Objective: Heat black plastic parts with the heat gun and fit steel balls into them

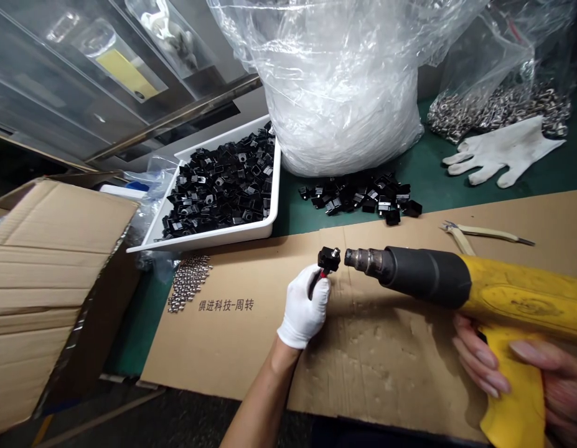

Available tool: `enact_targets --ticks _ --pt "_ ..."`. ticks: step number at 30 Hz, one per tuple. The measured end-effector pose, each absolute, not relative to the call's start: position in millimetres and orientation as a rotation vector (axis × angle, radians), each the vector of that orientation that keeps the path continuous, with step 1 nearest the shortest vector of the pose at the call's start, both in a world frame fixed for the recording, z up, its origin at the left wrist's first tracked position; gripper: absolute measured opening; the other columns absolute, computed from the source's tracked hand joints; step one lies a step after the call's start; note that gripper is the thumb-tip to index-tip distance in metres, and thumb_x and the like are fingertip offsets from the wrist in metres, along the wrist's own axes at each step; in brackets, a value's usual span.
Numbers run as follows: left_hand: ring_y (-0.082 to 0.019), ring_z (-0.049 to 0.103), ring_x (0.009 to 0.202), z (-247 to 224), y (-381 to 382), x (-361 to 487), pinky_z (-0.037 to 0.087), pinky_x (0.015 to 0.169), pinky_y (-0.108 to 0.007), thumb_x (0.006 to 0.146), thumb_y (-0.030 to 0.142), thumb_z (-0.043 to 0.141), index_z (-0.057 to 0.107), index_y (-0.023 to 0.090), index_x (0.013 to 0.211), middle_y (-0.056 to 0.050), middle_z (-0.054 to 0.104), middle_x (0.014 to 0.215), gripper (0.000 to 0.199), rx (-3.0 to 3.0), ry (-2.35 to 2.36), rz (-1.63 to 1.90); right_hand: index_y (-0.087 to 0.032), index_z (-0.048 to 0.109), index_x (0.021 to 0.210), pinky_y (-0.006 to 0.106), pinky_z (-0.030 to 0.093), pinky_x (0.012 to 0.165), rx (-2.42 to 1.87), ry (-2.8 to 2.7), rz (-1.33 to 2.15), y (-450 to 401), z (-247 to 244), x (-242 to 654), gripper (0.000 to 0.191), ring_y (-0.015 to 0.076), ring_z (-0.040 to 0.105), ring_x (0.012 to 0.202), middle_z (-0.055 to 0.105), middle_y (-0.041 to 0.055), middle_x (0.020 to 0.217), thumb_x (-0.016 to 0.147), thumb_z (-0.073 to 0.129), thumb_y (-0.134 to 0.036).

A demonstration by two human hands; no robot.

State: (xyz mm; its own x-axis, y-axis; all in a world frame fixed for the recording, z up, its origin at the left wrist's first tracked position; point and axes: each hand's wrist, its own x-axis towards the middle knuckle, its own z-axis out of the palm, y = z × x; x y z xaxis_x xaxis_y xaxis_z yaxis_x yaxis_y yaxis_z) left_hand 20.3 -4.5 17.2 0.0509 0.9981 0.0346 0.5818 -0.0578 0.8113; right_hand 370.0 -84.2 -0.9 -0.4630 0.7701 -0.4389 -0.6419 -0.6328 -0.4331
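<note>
My left hand (304, 308), in a white glove, is closed around a small tool with a bit of red on it. A black plastic part (328, 259) with a metal piece on it sits at the top of that grip. Bare fingers of my right hand (516, 364) wrap the handle of a yellow heat gun (521, 292). Its stepped metal nozzle points left, close to the black part but apart from it. Cardboard (251, 354) lies under both hands.
A white tray (213, 238) of black parts stands behind, beside a big plastic bag (344, 112). Loose black parts (363, 194), pliers (488, 233), a white glove (503, 152) and a bag of metal pieces (503, 112) lie rightward. Small metal pieces (189, 281) and a carton (50, 274) are left.
</note>
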Motion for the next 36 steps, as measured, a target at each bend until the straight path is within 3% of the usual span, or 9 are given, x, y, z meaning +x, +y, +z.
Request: enact_targets --ticks 12,21,28,36 --pt "-0.024 0.066 0.087 18.6 -4.1 23.5 0.051 0.086 -0.036 0.104 0.060 0.043 0.069 0.016 0.113 -0.010 0.071 0.097 0.051 1.725 1.607 0.858 -0.024 0.076 0.114 0.038 0.049 0.056 -0.803 -0.353 2.163 -79.3 -2.4 372.7 0.041 0.0221 0.055 0.059 0.061 0.0081 0.080 0.083 0.073 -0.051" --pt "-0.023 0.066 0.084 23.4 -3.1 26.8 0.051 0.084 -0.036 0.105 0.056 0.043 0.068 0.016 0.110 -0.009 0.070 0.091 0.048 1.737 1.634 0.876 -0.019 0.075 0.121 0.033 0.053 0.062 -0.641 -0.288 2.169 -79.8 -13.9 365.5 0.042 0.0189 0.058 0.066 0.064 0.0073 0.088 0.088 0.071 -0.043" --pt "-0.023 0.066 0.081 23.3 -3.3 28.2 0.051 0.083 -0.035 0.104 0.056 0.046 0.070 0.017 0.108 -0.007 0.069 0.086 0.046 1.742 1.677 0.902 -0.015 0.078 0.115 0.028 0.051 0.057 -0.626 -0.212 2.112 -74.6 -3.8 353.7 0.039 0.0154 0.057 0.060 0.064 0.0062 0.081 0.086 0.074 -0.039" --pt "-0.019 0.064 0.075 10.9 -6.4 28.0 0.051 0.076 -0.032 0.106 0.058 0.042 0.068 0.017 0.107 -0.006 0.070 0.086 0.049 1.667 1.670 1.000 -0.015 0.078 0.116 0.030 0.052 0.058 -0.636 -0.259 2.117 -72.8 -8.6 357.1 0.040 0.0170 0.057 0.061 0.066 0.0071 0.081 0.084 0.075 -0.040"
